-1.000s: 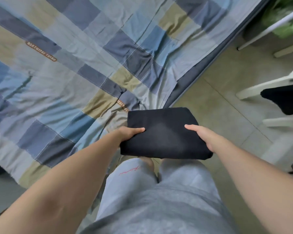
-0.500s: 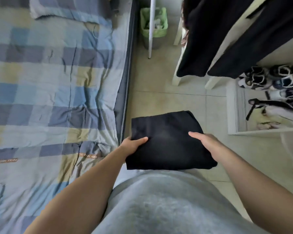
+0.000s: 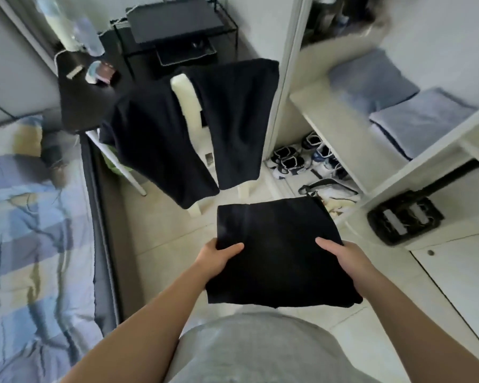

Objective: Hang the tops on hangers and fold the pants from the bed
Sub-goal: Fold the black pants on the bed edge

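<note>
Far left: bed (image 3: 25,244), cut off by the picture edge, under a crumpled checked cover of blue, grey and yellow squares, blurred. A dark strip of bed frame (image 3: 105,244) runs along its side. Upper left: round black side table (image 3: 80,100), partly hidden behind hanging cloth, carrying small items too blurred to name; clear plastic bottles (image 3: 86,34) stand beyond it. Top centre: black wire-framed shelf unit (image 3: 177,26), its top cropped. Centre: white chair (image 3: 186,98), mostly hidden under dark garments (image 3: 155,145), matte and limp, draped over its back on either side of a bare pale strip; their kind cannot be told. Lower centre: left hand (image 3: 219,258), thumb laid on top of the cloth, fingers hidden beneath it, gripping the left edge of the folded pants (image 3: 280,252). These form a flat black rectangle of soft matte fabric, held in the air above the pale tiled floor (image 3: 172,244), clear of the bed and in front of the person's grey clothing (image 3: 260,349). Right hand (image 3: 343,257), gripping the right edge likewise, thumb above, fingers out of sight below. Right: dark-and-white shoes (image 3: 296,158) on the floor at the foot of a white open wardrobe (image 3: 357,150). Folded grey-blue textiles (image 3: 398,106) lie on its shelf. A black object (image 3: 404,219) sits lower, blurred, unidentifiable.
</note>
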Demonstrator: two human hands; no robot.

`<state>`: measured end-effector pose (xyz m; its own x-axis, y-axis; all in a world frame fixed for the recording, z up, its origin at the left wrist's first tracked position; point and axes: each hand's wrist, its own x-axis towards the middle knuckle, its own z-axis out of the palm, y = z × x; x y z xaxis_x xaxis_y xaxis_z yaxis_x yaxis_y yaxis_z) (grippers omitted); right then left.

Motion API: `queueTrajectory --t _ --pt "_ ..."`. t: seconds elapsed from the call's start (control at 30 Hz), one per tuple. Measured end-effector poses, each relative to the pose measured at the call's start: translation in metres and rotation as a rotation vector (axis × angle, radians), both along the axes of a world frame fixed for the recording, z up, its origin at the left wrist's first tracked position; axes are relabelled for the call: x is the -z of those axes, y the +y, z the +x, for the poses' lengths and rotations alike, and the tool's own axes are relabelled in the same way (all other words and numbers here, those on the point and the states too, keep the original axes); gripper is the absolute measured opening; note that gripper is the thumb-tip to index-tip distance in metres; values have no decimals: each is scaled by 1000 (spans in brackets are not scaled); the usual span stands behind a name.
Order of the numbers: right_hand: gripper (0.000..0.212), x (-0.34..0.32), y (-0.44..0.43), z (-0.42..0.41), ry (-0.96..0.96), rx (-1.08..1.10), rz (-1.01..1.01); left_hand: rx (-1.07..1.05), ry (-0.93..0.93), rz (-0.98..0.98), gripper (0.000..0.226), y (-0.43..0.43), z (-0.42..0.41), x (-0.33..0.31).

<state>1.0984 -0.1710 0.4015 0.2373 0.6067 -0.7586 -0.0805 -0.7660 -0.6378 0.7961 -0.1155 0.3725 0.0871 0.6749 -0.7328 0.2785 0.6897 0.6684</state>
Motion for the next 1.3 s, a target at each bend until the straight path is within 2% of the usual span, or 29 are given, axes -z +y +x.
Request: queueTrajectory --t 0.3,0.4,0.53,0.8,0.97,1.17,1.3 --pt "32 -30 36 65 -49 293 244 211 -113 197 32 129 101 -38" --pt "36 -39 71 77 -65 368 295 280 -162 243 27 187 125 -51" --pt "48 -44 128 86 -94 460 333 383 -191 286 35 272 150 -65" --pt "39 -43 239 103 -84 604 346 467 -223 324 33 417 199 -71" --pt "33 -40 281 119 -116 666 331 502 -170 335 37 469 242 -65" --pt "37 -31 312 157 -153 743 322 582 -107 389 35 507 314 -60" --pt "29 -24 327 185 -151 862 336 628 -50 421 36 520 363 -55"
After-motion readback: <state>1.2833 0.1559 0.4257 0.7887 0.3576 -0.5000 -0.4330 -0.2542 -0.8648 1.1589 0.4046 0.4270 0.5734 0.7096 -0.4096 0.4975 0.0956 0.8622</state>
